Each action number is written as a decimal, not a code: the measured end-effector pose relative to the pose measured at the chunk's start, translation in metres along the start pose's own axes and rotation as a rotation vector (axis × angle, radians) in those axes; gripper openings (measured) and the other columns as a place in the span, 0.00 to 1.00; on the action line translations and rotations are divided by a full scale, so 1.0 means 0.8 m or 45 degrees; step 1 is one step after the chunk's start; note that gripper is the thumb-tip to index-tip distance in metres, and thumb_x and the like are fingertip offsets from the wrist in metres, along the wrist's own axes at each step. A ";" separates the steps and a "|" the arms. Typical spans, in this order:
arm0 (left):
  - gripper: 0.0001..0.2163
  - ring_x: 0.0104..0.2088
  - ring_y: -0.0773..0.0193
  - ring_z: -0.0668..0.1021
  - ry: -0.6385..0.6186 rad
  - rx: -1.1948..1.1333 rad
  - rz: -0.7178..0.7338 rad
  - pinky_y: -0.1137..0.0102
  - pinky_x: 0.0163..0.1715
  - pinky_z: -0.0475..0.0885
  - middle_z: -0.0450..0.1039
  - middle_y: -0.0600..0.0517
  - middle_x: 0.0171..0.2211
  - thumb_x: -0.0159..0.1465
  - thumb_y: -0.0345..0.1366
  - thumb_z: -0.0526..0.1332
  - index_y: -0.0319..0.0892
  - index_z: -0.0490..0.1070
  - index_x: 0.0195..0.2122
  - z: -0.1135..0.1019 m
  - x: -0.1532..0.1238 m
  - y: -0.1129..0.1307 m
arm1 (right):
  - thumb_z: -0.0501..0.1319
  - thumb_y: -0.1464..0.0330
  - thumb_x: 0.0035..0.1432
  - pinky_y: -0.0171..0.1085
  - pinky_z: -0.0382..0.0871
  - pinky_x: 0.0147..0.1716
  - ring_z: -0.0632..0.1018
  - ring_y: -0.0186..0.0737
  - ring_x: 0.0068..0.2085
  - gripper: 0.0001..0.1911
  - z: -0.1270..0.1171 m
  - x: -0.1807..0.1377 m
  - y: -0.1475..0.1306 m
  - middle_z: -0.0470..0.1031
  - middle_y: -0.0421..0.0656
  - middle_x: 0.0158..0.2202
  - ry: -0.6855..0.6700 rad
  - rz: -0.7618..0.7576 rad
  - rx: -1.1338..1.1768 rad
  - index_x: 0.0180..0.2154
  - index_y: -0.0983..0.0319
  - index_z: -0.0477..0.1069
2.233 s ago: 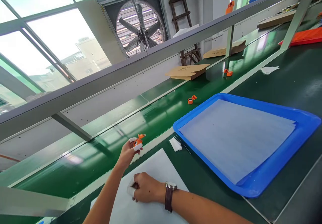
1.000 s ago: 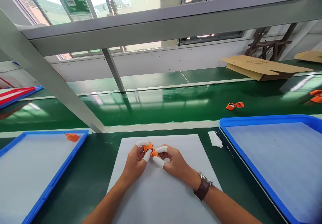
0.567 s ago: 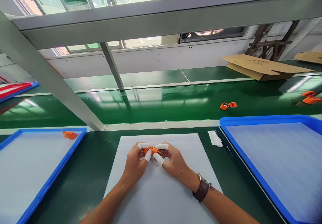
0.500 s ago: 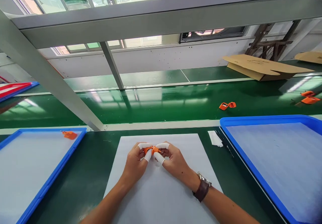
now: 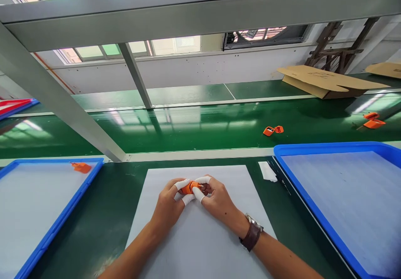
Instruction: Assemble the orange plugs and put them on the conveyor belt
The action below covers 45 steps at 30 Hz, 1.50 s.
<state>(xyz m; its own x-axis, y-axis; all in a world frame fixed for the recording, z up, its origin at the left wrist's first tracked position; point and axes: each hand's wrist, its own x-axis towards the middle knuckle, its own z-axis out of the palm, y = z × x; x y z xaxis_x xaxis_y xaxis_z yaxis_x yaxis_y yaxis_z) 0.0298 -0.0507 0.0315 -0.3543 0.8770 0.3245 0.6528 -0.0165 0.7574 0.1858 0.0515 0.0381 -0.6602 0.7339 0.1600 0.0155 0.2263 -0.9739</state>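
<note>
A small orange plastic part (image 5: 189,186) is pinched between both hands above a white sheet (image 5: 200,237) on the green bench. My left hand (image 5: 169,206) grips its left side with white finger cots on thumb and forefinger. My right hand (image 5: 216,199), with a brown wristwatch on its wrist, grips the right side with cotted fingertips too. Most of the part is hidden by the fingers.
A blue tray (image 5: 316,212) lined with white sheet lies at right, another blue tray (image 5: 59,224) at left with one orange part (image 5: 81,167) in its far corner. More orange parts (image 5: 272,130) (image 5: 372,121) lie on the green conveyor (image 5: 200,128). A cardboard box (image 5: 326,80) sits behind, and a small white scrap (image 5: 267,171) beside the sheet.
My left hand brought the orange part back from the conveyor side to the white sheet, and my right hand joined it. Both hands now press closer together around the part.
</note>
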 end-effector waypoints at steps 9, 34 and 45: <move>0.18 0.48 0.55 0.80 -0.022 0.029 0.026 0.59 0.49 0.78 0.77 0.50 0.51 0.61 0.32 0.66 0.53 0.75 0.52 0.000 0.000 -0.001 | 0.60 0.67 0.62 0.40 0.74 0.35 0.76 0.41 0.36 0.08 -0.006 0.001 0.002 0.75 0.44 0.39 -0.070 0.013 -0.087 0.43 0.57 0.74; 0.19 0.52 0.56 0.76 -0.115 -0.233 -0.017 0.60 0.51 0.77 0.68 0.47 0.55 0.64 0.31 0.62 0.52 0.69 0.56 0.003 0.004 0.008 | 0.55 0.49 0.65 0.38 0.71 0.26 0.76 0.37 0.26 0.25 -0.026 0.022 -0.002 0.75 0.43 0.28 -0.169 0.249 0.545 0.36 0.64 0.76; 0.17 0.52 0.56 0.75 -0.253 -0.379 -0.037 0.59 0.52 0.74 0.70 0.47 0.53 0.65 0.33 0.64 0.51 0.72 0.55 -0.007 0.018 0.015 | 0.65 0.63 0.57 0.34 0.69 0.27 0.73 0.35 0.29 0.10 -0.019 0.015 0.006 0.72 0.39 0.30 -0.142 0.092 0.285 0.39 0.61 0.76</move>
<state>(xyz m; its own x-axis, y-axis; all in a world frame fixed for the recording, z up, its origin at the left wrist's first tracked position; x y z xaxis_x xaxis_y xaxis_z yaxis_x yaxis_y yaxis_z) 0.0290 -0.0412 0.0485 -0.2135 0.9549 0.2062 0.4107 -0.1038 0.9058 0.1895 0.0711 0.0379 -0.7422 0.6651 0.0822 -0.0927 0.0196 -0.9955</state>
